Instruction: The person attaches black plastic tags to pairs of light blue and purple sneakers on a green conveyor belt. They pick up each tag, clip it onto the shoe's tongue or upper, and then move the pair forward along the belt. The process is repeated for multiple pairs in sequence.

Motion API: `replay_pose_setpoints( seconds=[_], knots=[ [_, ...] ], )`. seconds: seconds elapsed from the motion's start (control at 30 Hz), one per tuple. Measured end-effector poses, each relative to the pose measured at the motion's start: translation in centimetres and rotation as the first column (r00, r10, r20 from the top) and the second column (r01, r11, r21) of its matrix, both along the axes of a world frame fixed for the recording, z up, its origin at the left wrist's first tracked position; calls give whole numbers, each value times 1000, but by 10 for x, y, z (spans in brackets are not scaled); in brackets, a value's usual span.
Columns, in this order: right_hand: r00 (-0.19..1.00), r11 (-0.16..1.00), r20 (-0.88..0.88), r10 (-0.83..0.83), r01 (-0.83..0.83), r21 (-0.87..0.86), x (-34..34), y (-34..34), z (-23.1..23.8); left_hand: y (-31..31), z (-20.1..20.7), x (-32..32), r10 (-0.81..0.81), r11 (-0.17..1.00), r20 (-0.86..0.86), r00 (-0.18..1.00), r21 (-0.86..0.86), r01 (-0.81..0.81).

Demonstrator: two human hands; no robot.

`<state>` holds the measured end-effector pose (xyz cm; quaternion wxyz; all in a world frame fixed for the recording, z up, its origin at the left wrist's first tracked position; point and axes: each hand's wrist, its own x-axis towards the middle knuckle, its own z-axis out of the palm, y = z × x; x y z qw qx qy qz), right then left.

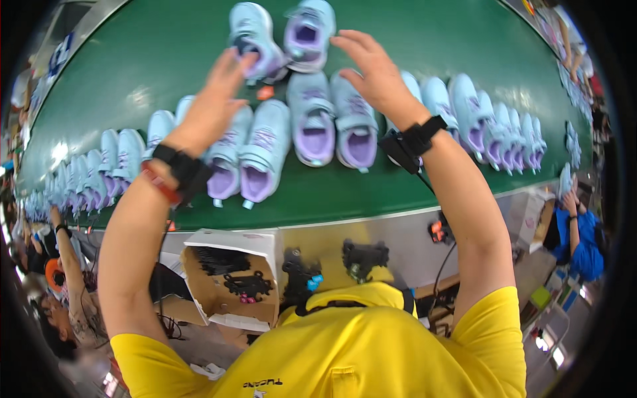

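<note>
Two pale blue sneakers with lilac linings lie at the far side, the left sneaker tilted and the right sneaker beside it. My left hand reaches over the left one's heel, its fingers apart and slightly blurred; whether they touch it I cannot tell. With fingers stretched out, my right hand is beside the right sneaker's heel and grips nothing. Closer to me stand a middle sneaker and its neighbour, partly under my right hand. Another sneaker is below my left hand.
The green work surface carries rows of similar shoes to both sides. An orange tag lies among them. Below its near edge is an open cardboard box with black parts. Other people work at left and right, including a person in blue.
</note>
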<state>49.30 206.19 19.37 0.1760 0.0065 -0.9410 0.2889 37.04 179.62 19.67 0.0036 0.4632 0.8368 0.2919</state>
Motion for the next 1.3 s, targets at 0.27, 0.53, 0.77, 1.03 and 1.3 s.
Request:
replay_pose_setpoints(
  seconds=[0.27,0.53,0.77,1.03,1.3],
  knots=[
    [725,853,571,-385,516,-80,273,50,35,-88,46,68,-165,695,291,942,-643,321],
    [583,826,635,-507,540,163,379,25,19,-90,0,82,14,732,338,941,-645,220],
    [568,744,553,-609,651,151,391,24,-5,-56,-6,119,171,802,346,923,-593,74],
    [676,627,675,-295,670,-397,339,-13,20,-98,35,74,82,798,455,887,-564,215],
    [607,255,582,541,542,-801,124,-186,46,-113,-4,71,-193,721,412,891,-556,413]
  ],
)
